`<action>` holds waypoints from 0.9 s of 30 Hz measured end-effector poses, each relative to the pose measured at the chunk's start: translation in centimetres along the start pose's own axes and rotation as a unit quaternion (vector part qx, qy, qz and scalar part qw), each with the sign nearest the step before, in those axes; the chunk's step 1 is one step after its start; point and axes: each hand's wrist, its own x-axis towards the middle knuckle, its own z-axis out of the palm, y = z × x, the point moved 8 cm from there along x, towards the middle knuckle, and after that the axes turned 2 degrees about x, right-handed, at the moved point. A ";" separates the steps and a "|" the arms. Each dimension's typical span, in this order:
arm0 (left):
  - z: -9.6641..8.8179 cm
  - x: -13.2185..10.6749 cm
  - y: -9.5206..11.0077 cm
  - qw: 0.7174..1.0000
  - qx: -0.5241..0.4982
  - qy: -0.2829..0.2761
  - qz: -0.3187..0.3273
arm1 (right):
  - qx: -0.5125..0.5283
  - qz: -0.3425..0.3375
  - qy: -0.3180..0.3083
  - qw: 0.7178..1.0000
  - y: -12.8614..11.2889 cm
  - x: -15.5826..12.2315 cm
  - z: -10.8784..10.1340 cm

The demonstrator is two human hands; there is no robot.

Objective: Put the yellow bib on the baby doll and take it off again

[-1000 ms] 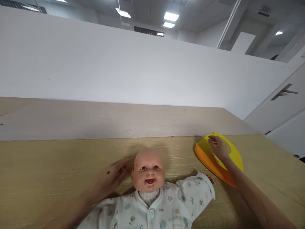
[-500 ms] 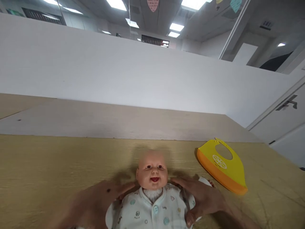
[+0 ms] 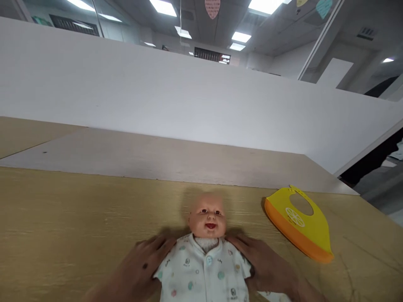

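A baby doll lies face up on the wooden table, its head pointing away from me. It wears a white romper printed with small coloured figures. My left hand grips the doll around the shoulder and upper arm on the left side. On the right side, my right hand holds the other shoulder and sleeve, fingers partly behind it. Both of the doll's arms are largely hidden by my hands, and its lower body is out of view. Right of the doll lies a yellow silicone bib with an orange pocket.
The yellowish tabletop meets a paler board along its far side. A white partition with glass above stands behind. At the far right is a dark doorway. A bit of white printed cloth shows below my right wrist.
The doll has shifted slightly away from me, showing more of its torso. Both hands have closed in on its shoulders. The door at right has opened. The view has swung slightly left.
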 end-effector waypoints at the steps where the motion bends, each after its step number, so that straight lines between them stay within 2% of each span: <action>1: -0.2 0.6 -0.3 1.000 0.007 -0.005 -0.003 | 0.003 0.014 0.007 1.000 0.1 0.1 -0.2; 3: -0.4 1.8 -0.9 0.999 0.021 -0.038 -0.018 | 0.006 0.028 0.023 0.999 0.3 0.5 -0.7; 6: -0.6 3.5 -1.5 0.996 0.027 -0.085 -0.031 | -0.004 0.010 0.062 0.998 0.3 1.3 -1.5; 10: -1.2 5.4 -2.1 0.992 0.022 -0.110 -0.066 | -0.022 -0.008 0.108 0.994 0.8 2.2 -2.3; 16: -1.6 7.8 -2.0 0.981 0.015 -0.164 -0.100 | -0.026 -0.032 0.121 0.992 1.3 3.9 -3.7; 22: -1.6 9.7 -2.7 0.977 0.023 -0.175 -0.119 | -0.036 -0.020 0.122 0.992 2.1 6.0 -5.1; 27: -1.1 11.4 -4.3 0.979 0.036 -0.154 -0.128 | -0.059 -0.011 0.151 0.987 2.6 8.2 -6.4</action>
